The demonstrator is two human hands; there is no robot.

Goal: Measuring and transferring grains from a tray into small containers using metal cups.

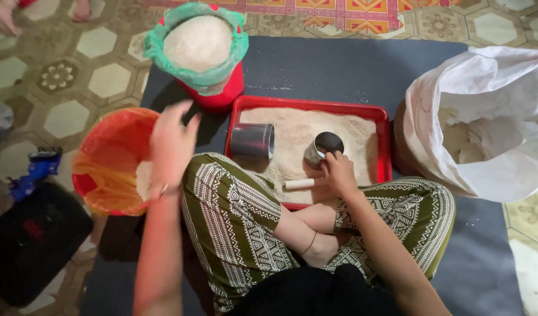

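Over the red tray [383, 146] of pale powder, the right hand [339, 171] clasped a small metal cup [323, 147], which stood tilted with its mouth turned up and toward the person. A white stick [300, 184] lay flat just left of that hand, its long axis running left to right. A grey tube [252, 140] lay on its side further left. The left hand [171, 143] hovered spread and empty above the orange-lined bucket [111, 158], well apart from the cup, so the right hand was much nearer.
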